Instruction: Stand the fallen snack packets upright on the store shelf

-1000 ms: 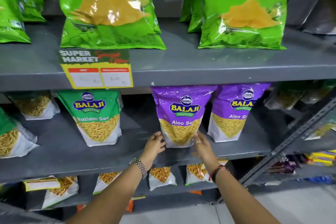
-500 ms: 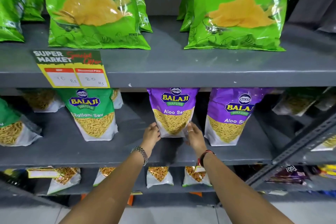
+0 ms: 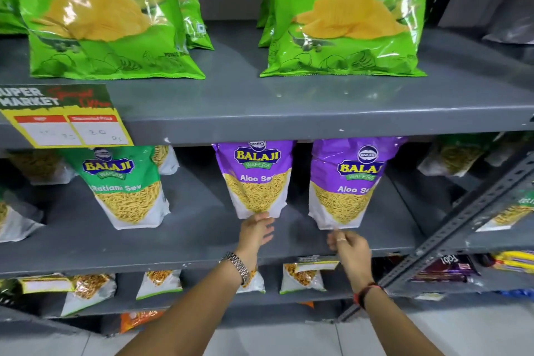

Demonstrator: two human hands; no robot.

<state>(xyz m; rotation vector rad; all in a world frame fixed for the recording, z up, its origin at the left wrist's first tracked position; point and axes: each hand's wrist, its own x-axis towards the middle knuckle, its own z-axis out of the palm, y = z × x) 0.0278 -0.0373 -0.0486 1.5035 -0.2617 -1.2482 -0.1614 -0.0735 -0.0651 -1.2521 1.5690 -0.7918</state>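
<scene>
Glossy purple packets (image 3: 257, 179) upright on my grey metal shelf (image 3: 202, 240).
Left hand (image 3: 255, 233) loosely open, fingertips touching one packet's base; right hand (image 3: 351, 250) half-curled, empty.

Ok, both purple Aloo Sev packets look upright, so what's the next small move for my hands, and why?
Probably let the left hand come off the left Aloo Sev packet; it stands upright with only fingertips at its base. The right hand is near the right Aloo Sev packet, which also stands.

I am seeing top edge cutting green chip bags (image 3: 344, 17) | shelf lip hiding purple packet (image 3: 255, 179) tops | price tag (image 3: 66, 121) numbers staying blurred, unreadable
</scene>
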